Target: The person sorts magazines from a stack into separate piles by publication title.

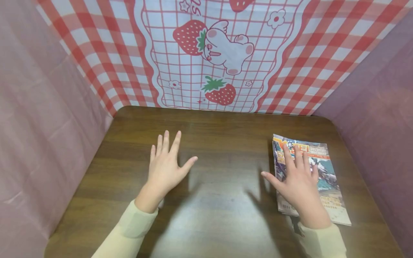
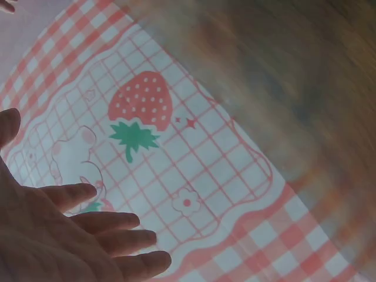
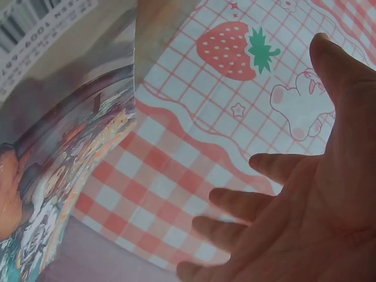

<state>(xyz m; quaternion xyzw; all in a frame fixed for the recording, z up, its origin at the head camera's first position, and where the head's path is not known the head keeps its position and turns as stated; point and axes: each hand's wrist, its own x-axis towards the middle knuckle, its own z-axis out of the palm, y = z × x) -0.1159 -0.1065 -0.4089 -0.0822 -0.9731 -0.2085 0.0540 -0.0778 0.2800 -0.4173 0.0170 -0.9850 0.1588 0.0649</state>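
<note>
A small stack of magazines (image 1: 332,200) with a colourful illustrated cover lies at the right of the brown wooden table (image 1: 219,222). Over it hovers my right hand (image 1: 300,179), fingers spread and holding nothing; the right wrist view shows a gap between this hand (image 3: 305,205) and the printed cover (image 3: 64,135). My left hand (image 1: 164,168) is held above the left half of the table, its fingers straight and apart. Nothing is in its palm in the left wrist view, where the hand (image 2: 64,235) appears at the lower left.
Behind the table's far edge hangs a red-and-white checked cloth (image 1: 113,53) with strawberries and a white cartoon animal. Pink curtains (image 1: 38,125) close off the left side, and a similar curtain (image 1: 377,100) hangs at the right.
</note>
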